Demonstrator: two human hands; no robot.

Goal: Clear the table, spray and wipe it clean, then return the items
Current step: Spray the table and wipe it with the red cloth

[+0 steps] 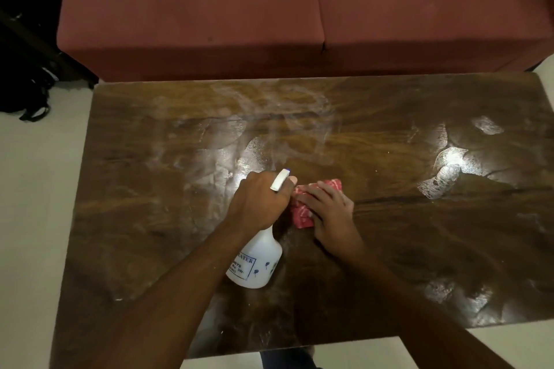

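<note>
A dark wooden table (419,234) fills the middle of the view, its top streaked with wet patches and white smears. My left hand (259,201) grips the neck of a white spray bottle (257,263) with blue print, its nozzle pointing toward the far side. Just right of it, my right hand (331,213) presses flat on a folded red cloth (302,213) that lies on the tabletop. The two hands nearly touch. Nothing else stands on the table.
A red sofa (299,15) runs along the table's far edge. A black bag (24,90) lies on the pale floor (33,189) at the far left. Dark trousers (284,359) show below the table's near edge.
</note>
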